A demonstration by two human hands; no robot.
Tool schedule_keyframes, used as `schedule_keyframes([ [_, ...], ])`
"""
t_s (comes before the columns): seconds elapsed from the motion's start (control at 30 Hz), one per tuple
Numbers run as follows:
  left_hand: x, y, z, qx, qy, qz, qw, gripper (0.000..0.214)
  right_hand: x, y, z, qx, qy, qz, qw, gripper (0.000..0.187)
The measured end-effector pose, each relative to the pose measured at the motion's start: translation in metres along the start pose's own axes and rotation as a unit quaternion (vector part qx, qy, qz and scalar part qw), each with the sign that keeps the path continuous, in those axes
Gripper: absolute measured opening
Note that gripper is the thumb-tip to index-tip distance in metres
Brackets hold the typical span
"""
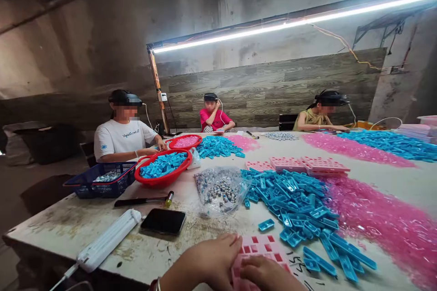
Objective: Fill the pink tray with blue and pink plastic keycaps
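Note:
At the near edge of the table, a pink plastic tray with rows of square holes lies under both my hands. My left hand grips the tray's left side, its fingers together along the edge. Lying over the tray's near part, my right hand has its fingers curled down; anything under the fingertips is hidden. Just beyond the tray spreads a heap of blue plastic pieces, long and short. Pink translucent pieces cover the table to the right. A clear bag of small metallic parts stands ahead.
A phone, a hammer and a white power strip lie left. Beyond are a red basin of blue pieces, a blue basket and stacked pink trays. Three people sit around the table's far side.

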State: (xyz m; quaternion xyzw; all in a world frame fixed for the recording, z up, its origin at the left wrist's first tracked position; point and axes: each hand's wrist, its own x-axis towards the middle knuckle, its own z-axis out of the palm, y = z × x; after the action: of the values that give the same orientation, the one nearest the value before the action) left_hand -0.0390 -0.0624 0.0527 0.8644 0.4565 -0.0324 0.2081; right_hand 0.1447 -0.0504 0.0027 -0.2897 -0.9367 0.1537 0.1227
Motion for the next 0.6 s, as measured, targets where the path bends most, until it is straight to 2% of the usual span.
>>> schedule_keyframes([
  [0.03,0.003,-0.002,0.003,-0.009,0.001,0.002,1.0,0.096,-0.005,0.0,-0.012,0.044,-0.002,-0.007,0.999,0.02],
  [0.1,0.011,-0.002,0.01,-0.019,0.022,0.007,1.0,0.111,-0.019,0.001,-0.039,0.085,0.047,0.046,0.994,0.036],
  [0.17,0.019,0.005,0.016,-0.013,0.049,0.001,0.999,0.115,-0.035,0.005,-0.067,0.082,0.07,0.128,0.986,0.041],
  [0.27,0.026,0.018,0.018,0.001,0.054,-0.021,0.998,0.114,-0.05,0.022,-0.095,0.088,0.085,0.19,0.974,0.034],
  [0.33,0.028,0.021,0.015,0.005,0.054,-0.014,0.998,0.109,-0.053,0.038,-0.1,0.085,0.106,0.224,0.965,0.034],
  [0.43,0.028,0.018,0.007,0.007,0.036,0.018,0.999,0.104,-0.05,0.059,-0.095,0.071,0.125,0.236,0.961,0.037],
  [0.6,0.03,0.015,0.005,0.002,0.034,0.023,0.999,0.107,-0.039,0.068,-0.087,0.019,0.091,0.248,0.964,0.036],
])
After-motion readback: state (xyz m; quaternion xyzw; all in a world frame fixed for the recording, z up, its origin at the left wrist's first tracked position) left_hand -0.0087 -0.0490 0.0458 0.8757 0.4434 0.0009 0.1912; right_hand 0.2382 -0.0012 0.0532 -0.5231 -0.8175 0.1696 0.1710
